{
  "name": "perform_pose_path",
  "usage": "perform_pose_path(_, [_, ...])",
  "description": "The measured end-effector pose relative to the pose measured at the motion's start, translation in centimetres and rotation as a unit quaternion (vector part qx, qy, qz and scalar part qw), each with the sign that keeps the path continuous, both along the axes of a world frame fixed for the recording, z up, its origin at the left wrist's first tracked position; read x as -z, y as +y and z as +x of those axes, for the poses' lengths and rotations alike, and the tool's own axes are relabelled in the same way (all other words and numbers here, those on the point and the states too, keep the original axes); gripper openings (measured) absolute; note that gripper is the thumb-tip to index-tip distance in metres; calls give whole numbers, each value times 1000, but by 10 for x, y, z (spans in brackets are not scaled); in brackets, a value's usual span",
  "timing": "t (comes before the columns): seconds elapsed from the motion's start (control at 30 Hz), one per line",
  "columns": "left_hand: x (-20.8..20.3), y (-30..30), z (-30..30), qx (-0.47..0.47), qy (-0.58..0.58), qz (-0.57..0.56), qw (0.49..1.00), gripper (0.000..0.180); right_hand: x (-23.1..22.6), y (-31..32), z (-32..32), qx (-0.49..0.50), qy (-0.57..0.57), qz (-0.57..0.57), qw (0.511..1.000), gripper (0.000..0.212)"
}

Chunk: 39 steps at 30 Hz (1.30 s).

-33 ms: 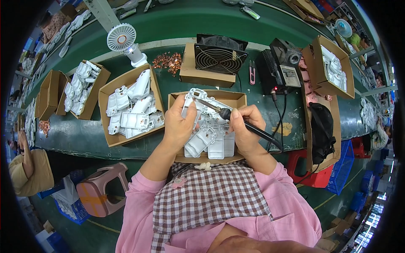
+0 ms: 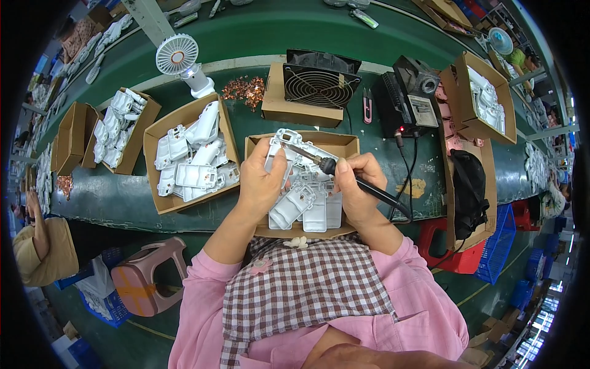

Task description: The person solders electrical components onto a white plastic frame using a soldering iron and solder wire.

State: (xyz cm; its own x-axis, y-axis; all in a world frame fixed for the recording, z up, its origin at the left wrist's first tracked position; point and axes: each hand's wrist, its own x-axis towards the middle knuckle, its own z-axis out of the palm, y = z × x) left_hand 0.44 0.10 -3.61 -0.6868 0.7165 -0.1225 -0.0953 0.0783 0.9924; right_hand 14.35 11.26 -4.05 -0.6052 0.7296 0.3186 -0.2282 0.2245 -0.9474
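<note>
My left hand (image 2: 261,175) is closed on a white plastic housing (image 2: 286,136), held above a cardboard box (image 2: 351,146). In my right hand (image 2: 362,184) is a soldering iron (image 2: 329,165) with a black handle. Its metal tip points left and reaches the upper end of the housing; whether it touches is too small to tell. Several similar white housings (image 2: 294,207) lie in the box beneath my hands. A black cable runs from the iron's handle toward the soldering station (image 2: 398,101) at the right.
Left of my hands stands a cardboard box (image 2: 152,184) of white housings. Beyond are a small white fan (image 2: 178,56), loose copper-coloured pieces (image 2: 244,91), a black fan (image 2: 321,83) on a carton and pink-handled snips (image 2: 367,107). A black bag (image 2: 467,187) lies at the right.
</note>
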Motion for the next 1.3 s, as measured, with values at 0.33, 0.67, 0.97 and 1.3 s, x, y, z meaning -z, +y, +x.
perform_pose_path(0.33, [-2,0,1,6,4,4,1000,18,-2,0,-1,-3,-10,2,1000,12])
perform_pose_path(0.67, [-1,2,0,-7,6,-3,1000,15,-4,-1,-1,31,53,-18,998,15])
perform_pose_path(0.97, [-29,-24,-23,-29,338,-88,936,25,-1,4,3,19,110,-67,991,15])
perform_pose_path(1.3, [-19,-39,-176,127,316,-418,842,55,0,5,3,-8,94,-106,990,14])
